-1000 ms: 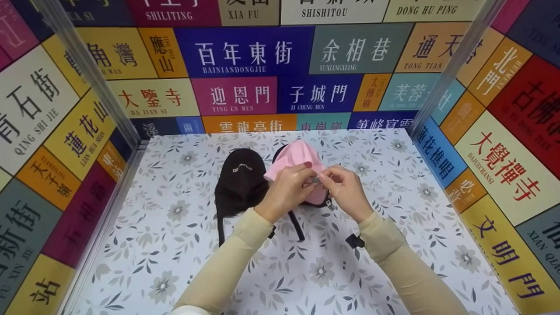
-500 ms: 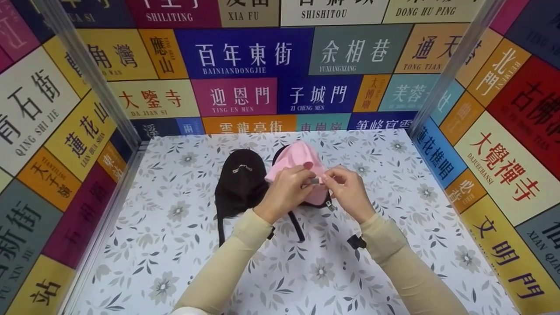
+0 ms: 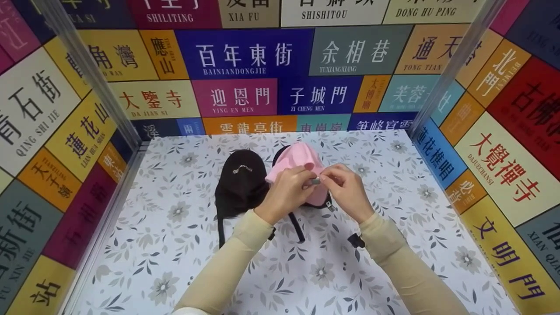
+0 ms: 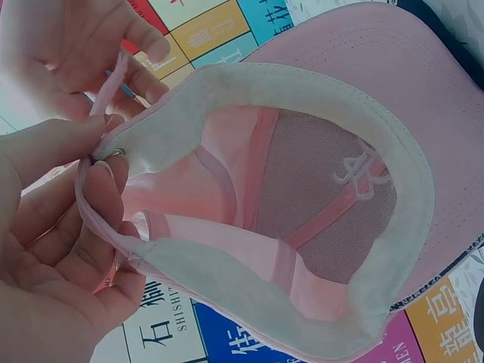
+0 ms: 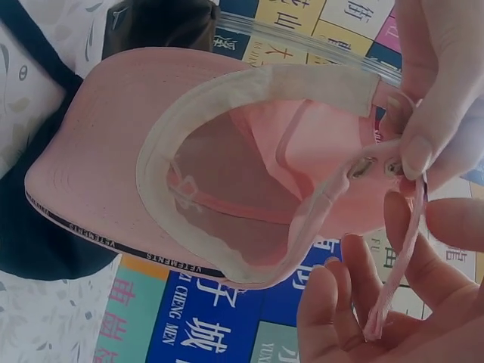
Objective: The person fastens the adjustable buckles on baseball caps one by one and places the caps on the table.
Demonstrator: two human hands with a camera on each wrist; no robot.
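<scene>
A pink baseball cap (image 3: 297,159) is held up over the table, its inside and pale sweatband (image 4: 386,136) facing the left wrist camera. My left hand (image 3: 286,190) pinches its back strap at a small metal buckle. The strap's loose tail (image 5: 397,291) runs between the thumb and index finger of my right hand (image 3: 348,188), which appear to pinch it. In the right wrist view, the other fingers of that hand are spread and bent. Left of the pink cap, a black cap (image 3: 243,179) with a small silver-coloured ornament lies on the table.
A dark item (image 5: 45,212) with straps lies partly under the pink cap; its kind is mostly hidden. A black strap (image 3: 296,226) trails toward the front. The floral-patterned tabletop (image 3: 321,284) is bordered by walls of coloured signs (image 3: 245,52).
My right fingers shift slightly at the strap near the buckle, moving a little apart from my left hand. The caps stay almost in place.
</scene>
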